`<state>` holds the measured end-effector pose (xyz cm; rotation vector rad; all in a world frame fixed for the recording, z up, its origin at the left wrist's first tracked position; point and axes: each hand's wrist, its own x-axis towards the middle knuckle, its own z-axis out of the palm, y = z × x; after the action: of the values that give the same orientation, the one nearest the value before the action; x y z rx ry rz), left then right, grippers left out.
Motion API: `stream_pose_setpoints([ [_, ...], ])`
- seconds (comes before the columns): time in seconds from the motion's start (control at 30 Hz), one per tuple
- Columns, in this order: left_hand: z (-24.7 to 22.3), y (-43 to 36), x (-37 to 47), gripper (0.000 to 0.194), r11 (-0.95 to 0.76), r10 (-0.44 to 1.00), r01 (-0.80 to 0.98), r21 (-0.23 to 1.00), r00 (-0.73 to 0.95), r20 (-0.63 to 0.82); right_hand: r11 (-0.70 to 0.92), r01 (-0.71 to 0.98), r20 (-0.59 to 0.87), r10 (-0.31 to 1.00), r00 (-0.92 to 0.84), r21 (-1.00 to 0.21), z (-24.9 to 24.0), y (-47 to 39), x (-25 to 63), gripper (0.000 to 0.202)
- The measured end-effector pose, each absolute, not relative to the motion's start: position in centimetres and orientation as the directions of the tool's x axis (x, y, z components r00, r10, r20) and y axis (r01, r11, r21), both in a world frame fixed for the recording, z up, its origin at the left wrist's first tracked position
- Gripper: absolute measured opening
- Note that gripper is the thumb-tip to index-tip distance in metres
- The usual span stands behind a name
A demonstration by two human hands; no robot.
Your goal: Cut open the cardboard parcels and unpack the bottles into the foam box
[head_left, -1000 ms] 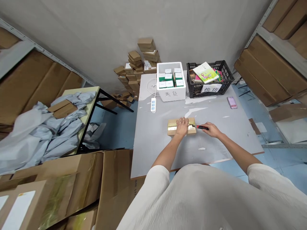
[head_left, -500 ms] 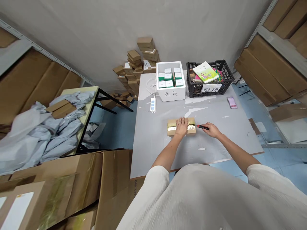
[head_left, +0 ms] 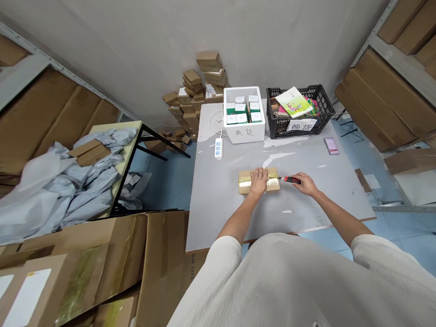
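A small cardboard box [head_left: 244, 187] with shiny yellowish tape along its top lies on the grey table [head_left: 218, 200]. My left hand [head_left: 259, 180] rests flat on top of it, fingers stretched toward the far side. My right hand [head_left: 304, 183] is closed around the red and black handle of a utility knife [head_left: 291, 180]. The knife points left, its tip by the right end of the box, level with the taped seam. Whether the tip touches the box I cannot tell.
At the table's back stand a white foam box [head_left: 244, 134] of green-and-white cartons and a black crate [head_left: 299, 129] with books. A power strip [head_left: 218, 148] lies left, a phone [head_left: 331, 146] right. Big cartons [head_left: 166, 263] stand at the front left, grey parcels [head_left: 85, 181] on a side table.
The utility knife in my right hand has moved slightly right, from over the box's right part to its end. My left hand keeps its place on the box.
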<state>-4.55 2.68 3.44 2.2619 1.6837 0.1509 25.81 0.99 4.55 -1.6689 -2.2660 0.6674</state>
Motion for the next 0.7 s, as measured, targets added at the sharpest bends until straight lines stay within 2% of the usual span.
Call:
stream_pose_setpoints([
  [0.47, 3.5, 2.3, -4.6, 0.058, -0.248, 0.951, 0.91, 0.332, 0.293, -0.094, 0.247, 0.775, -0.069, 0.934, -0.349, -0.582, 4.5, 2.3, 26.4, 0.036],
  [0.6, 3.3, 2.1, -4.7, 0.057, -0.254, 0.951, 0.915, 0.315, 0.296, -0.092, 0.173, 0.773, -0.005, 0.975, -0.222, -0.611, 4.6, 3.6, 27.3, 0.038],
  [0.7, 3.1, 1.9, -4.8, 0.056, -0.26, 0.95, 0.91, 0.324, 0.301, -0.081, 0.156, 0.784, -0.007, 0.98, -0.2, -0.6, 4.5, 4.4, 28.1, 0.04],
])
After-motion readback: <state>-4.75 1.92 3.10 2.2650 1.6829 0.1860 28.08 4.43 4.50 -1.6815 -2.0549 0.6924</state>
